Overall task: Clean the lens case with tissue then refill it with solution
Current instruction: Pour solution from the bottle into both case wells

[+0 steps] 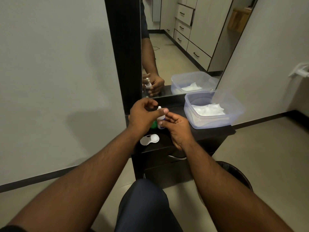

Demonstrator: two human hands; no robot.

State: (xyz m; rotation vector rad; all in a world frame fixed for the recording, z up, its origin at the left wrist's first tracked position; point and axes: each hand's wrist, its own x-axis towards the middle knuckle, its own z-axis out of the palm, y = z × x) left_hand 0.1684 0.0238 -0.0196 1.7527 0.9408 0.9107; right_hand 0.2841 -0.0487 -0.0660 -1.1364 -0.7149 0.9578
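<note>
My right hand (177, 129) grips a small white solution bottle (160, 118) upright over the dark dresser top (209, 131), its bare nozzle pointing up. Just left of the nozzle, my left hand (142, 116) has its fingers curled and its thumb stretched across the bottle's shoulder. Whether the left fingers hold anything is hidden. The white lens case (149, 139) lies open on the dresser top below my hands. A green object (154, 125) shows behind my left wrist, mostly covered.
A clear plastic tub (237, 114) with white tissues (209, 110) sits at the right of the dresser top. A mirror (184, 47) stands behind it. A drawer handle (177, 157) is below, a dark bin (237, 174) on the floor at right, and my knee (145, 198).
</note>
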